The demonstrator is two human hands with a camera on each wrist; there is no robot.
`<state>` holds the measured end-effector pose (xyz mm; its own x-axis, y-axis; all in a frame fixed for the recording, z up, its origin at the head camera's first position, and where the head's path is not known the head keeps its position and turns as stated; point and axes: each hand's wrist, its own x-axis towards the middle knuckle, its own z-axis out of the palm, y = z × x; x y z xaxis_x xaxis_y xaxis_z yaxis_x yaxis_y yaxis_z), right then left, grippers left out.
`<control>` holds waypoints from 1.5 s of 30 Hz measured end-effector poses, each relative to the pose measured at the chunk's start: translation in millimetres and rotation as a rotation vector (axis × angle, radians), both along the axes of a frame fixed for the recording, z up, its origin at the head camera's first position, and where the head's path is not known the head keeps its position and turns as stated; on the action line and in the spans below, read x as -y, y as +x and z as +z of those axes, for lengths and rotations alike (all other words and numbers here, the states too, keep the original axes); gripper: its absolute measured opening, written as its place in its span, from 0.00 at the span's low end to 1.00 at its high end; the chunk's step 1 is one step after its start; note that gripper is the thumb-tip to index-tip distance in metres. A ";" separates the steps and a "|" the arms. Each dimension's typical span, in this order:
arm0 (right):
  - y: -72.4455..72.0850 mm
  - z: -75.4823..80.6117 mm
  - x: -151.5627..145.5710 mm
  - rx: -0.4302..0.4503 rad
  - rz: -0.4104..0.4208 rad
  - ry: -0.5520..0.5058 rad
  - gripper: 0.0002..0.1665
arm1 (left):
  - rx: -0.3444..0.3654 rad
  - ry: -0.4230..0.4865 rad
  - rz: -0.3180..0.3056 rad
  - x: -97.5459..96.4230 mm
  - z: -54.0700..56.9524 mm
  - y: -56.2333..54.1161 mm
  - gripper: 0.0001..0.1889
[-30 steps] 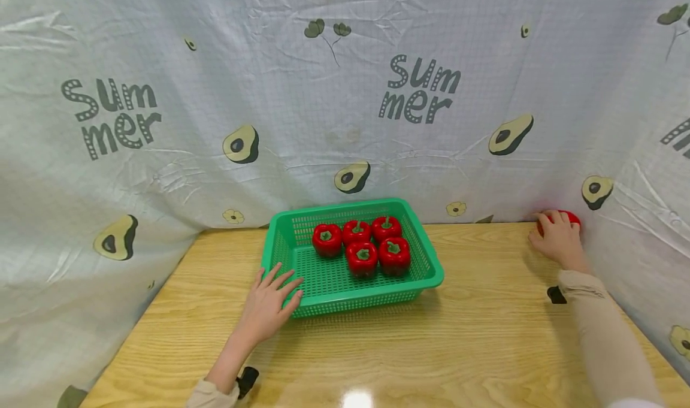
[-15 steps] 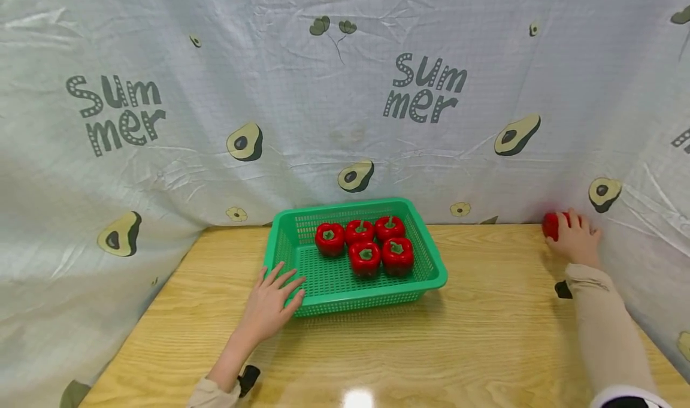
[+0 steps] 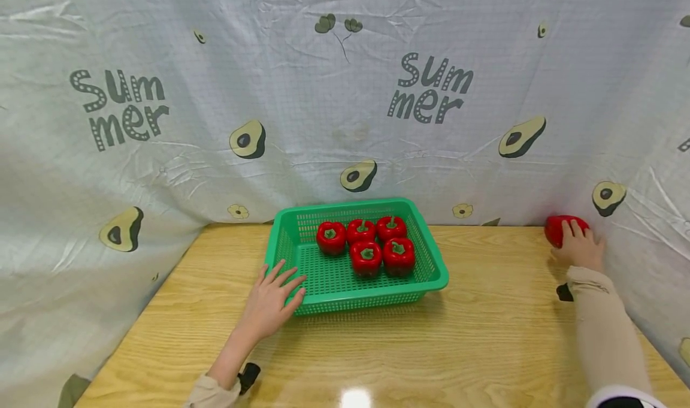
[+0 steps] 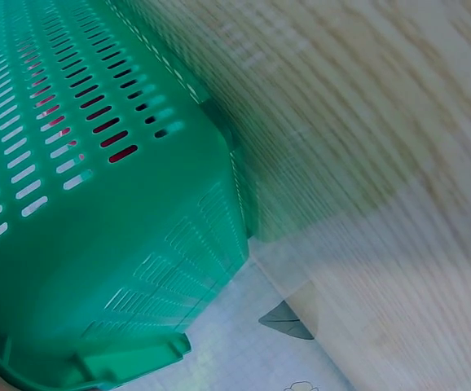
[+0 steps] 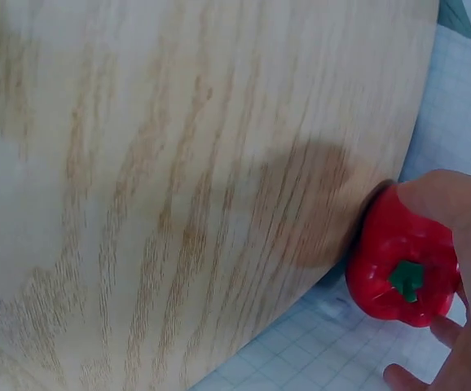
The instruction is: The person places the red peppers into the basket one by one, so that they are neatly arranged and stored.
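Note:
At the table's far right corner, my right hand (image 3: 582,252) grips a red bell pepper (image 3: 555,231). The right wrist view shows this pepper (image 5: 378,257) with its green stem, at the table edge by the cloth, thumb on one side and fingers round the other. My left hand (image 3: 266,303) rests with spread, fairly straight fingers on the near left corner of a green plastic basket (image 3: 353,300). Several red bell peppers (image 3: 366,263) stand in the basket's right and back part. From the left wrist, the slotted basket wall (image 4: 97,232) fills the left side.
A wooden table (image 3: 485,336) extends in front of both hands. White cloth (image 3: 302,96) printed with avocados and lettering hangs behind the table and along both sides. The basket's back lies close to the rear cloth.
My right hand has shifted from the pepper's left side to its right and front, and the pepper has turned in the corner. The left hand stays on the basket; the head view has shifted slightly.

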<state>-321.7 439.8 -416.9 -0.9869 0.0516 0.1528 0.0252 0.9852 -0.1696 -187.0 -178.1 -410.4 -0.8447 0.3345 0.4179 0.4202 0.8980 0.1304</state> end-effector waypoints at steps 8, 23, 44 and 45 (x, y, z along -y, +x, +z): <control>2.7 -6.6 -1.8 -0.066 -0.022 0.020 0.40 | -0.019 0.009 -0.004 -0.2 0.1 1.2 0.18; -7.7 -16.2 11.5 -0.232 -0.016 0.064 0.33 | -0.004 -0.008 0.004 0.1 -0.7 -0.5 0.18; -16.4 -28.5 28.3 -0.413 0.028 0.149 0.23 | -0.023 -0.007 -0.003 -0.8 -2.8 -1.8 0.18; -16.9 -29.4 27.6 -0.410 0.031 0.148 0.23 | -0.019 -0.013 0.000 -0.8 -2.7 -1.8 0.18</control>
<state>-338.7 412.1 -446.3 -0.8438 -0.0289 0.5358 -0.0444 0.9989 -0.0160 -188.8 -177.3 -413.1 -0.8368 0.3398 0.4292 0.4220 0.8998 0.1104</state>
